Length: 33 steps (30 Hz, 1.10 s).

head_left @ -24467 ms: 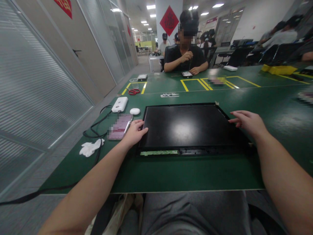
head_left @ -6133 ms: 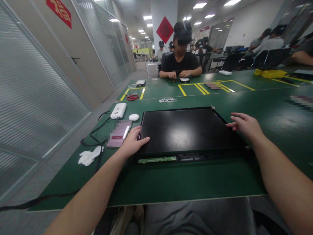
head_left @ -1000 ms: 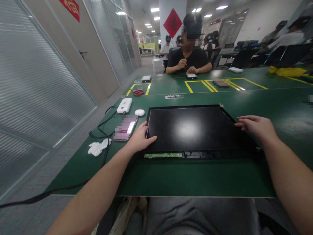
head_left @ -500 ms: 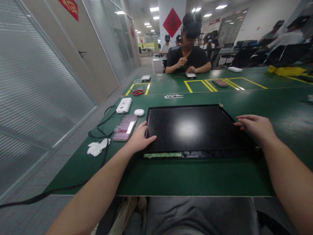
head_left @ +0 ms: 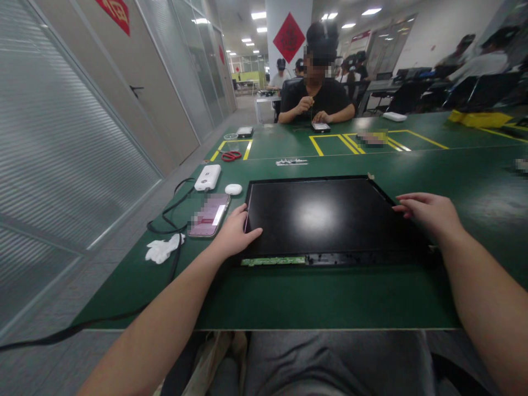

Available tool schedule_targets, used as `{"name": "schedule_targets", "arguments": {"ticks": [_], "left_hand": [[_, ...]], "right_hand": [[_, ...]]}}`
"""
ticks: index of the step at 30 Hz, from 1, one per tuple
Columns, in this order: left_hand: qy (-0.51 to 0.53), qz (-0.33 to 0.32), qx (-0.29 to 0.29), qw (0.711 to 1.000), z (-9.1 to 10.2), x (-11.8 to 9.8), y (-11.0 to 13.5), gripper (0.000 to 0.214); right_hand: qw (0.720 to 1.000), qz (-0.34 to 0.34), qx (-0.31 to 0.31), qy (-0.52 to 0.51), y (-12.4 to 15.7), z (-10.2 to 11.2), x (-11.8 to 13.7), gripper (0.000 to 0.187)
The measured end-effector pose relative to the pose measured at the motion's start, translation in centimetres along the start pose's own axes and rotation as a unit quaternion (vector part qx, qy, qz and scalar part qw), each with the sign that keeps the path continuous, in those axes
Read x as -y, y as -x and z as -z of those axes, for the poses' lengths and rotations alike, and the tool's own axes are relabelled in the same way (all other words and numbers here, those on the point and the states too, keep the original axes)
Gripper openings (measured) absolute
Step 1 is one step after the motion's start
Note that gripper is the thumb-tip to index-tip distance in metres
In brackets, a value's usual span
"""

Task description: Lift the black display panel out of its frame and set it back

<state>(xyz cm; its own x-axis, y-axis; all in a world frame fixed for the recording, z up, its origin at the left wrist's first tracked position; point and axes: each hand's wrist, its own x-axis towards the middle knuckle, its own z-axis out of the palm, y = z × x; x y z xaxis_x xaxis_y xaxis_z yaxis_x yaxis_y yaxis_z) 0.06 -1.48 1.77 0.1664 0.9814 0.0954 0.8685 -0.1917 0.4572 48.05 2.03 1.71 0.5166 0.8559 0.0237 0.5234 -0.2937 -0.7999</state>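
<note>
A black LCD screen panel (head_left: 330, 214) lies flat on the green table in front of me, a green circuit strip (head_left: 272, 261) along its near edge. My left hand (head_left: 238, 235) grips the panel's left edge, thumb over the top face and fingers along the outer side. At the right edge, my right hand (head_left: 431, 214) has its thumb and fingertips brought together in a pinch. Whatever lies between those fingertips is too small to make out. A small pale tab (head_left: 370, 176) sticks up at the panel's far right corner.
Left of the panel are a phone (head_left: 209, 215), a white earbud case (head_left: 233, 189), a white power bank (head_left: 208, 177) with a black cable, and a crumpled tissue (head_left: 164, 248). Red-handled scissors (head_left: 231, 155) lie farther back. A co-worker (head_left: 317, 102) sits opposite, handling a small device.
The whole view shifts slightly to the left. Both hands and the panel keep their places relative to each other.
</note>
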Motion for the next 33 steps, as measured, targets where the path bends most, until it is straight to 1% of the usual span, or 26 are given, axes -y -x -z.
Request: {"name": "schedule_targets", "arguments": {"ticks": [6,14,18,26,33], "left_hand": [[-0.002,0.000,0.002,1.000,-0.1,0.1,-0.1,0.061],[0.010,-0.010,-0.013,1.000,-0.2,0.2,-0.1,0.059],[0.004,-0.004,-0.006,1.000,-0.2,0.1,0.0,0.062],[-0.004,-0.010,0.002,1.000,-0.1,0.1,-0.1,0.065],[0.003,-0.022,-0.012,1.000,0.0,0.6,-0.2,0.060]], "right_hand": [[1.000,0.002,-0.004,0.016,0.3,0.1,0.4,0.032],[1.000,0.008,0.001,0.020,0.1,0.0,0.2,0.033],[1.000,-0.002,-0.002,0.020,0.4,0.0,0.6,0.033],[1.000,0.001,-0.016,0.023,0.7,0.0,0.9,0.033],[0.999,0.019,-0.027,0.042,1.0,0.0,1.3,0.031]]}}
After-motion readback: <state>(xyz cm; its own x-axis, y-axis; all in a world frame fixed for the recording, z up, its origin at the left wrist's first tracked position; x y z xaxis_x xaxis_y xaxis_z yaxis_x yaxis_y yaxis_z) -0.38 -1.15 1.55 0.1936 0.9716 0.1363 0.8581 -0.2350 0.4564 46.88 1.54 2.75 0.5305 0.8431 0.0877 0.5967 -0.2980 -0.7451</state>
